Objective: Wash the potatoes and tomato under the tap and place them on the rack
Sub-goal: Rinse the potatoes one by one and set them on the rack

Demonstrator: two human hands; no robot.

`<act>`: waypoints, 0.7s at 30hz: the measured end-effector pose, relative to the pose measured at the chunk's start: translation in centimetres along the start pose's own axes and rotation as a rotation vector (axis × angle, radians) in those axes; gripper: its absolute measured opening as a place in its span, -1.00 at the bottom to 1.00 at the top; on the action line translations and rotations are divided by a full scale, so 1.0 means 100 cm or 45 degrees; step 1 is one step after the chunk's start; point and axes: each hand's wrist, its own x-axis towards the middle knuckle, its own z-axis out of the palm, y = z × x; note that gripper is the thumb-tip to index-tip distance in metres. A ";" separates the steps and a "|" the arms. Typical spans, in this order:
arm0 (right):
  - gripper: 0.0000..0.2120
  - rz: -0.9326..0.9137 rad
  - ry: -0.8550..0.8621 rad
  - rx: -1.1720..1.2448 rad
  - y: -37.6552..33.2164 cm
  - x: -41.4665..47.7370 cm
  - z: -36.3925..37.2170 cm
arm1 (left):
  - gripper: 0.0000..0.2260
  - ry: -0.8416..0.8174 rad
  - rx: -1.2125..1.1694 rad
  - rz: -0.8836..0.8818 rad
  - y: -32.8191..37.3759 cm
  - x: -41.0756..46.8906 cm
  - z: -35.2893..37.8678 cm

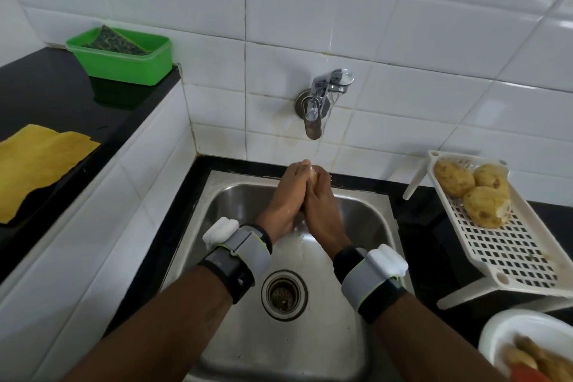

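Over the steel sink, my left hand and my right hand are cupped together round a potato, of which only a pale sliver shows between the fingers. Both hands sit directly under the chrome wall tap, and a thin stream of water falls onto them. Three washed potatoes lie at the far end of the white slotted rack to the right of the sink. A white bowl at the bottom right holds blurred produce, including something red.
A black counter runs along the left, carrying a green tub with a scrub pad and a yellow cloth. The drain sits in the sink floor. White tiled wall stands behind.
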 end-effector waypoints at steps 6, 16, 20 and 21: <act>-0.70 0.105 0.011 0.034 -0.004 0.009 -0.007 | -0.62 -0.015 0.155 0.102 0.001 -0.002 -0.007; -0.68 0.104 0.147 0.178 0.003 0.014 -0.013 | -0.70 0.269 0.276 0.241 -0.008 0.010 -0.016; -0.58 0.028 0.058 -0.028 -0.002 0.010 -0.007 | -0.75 0.305 0.438 0.355 -0.008 0.010 -0.013; -0.53 0.025 0.050 -0.050 -0.002 0.011 -0.007 | -0.76 0.310 0.499 0.409 -0.009 0.010 -0.012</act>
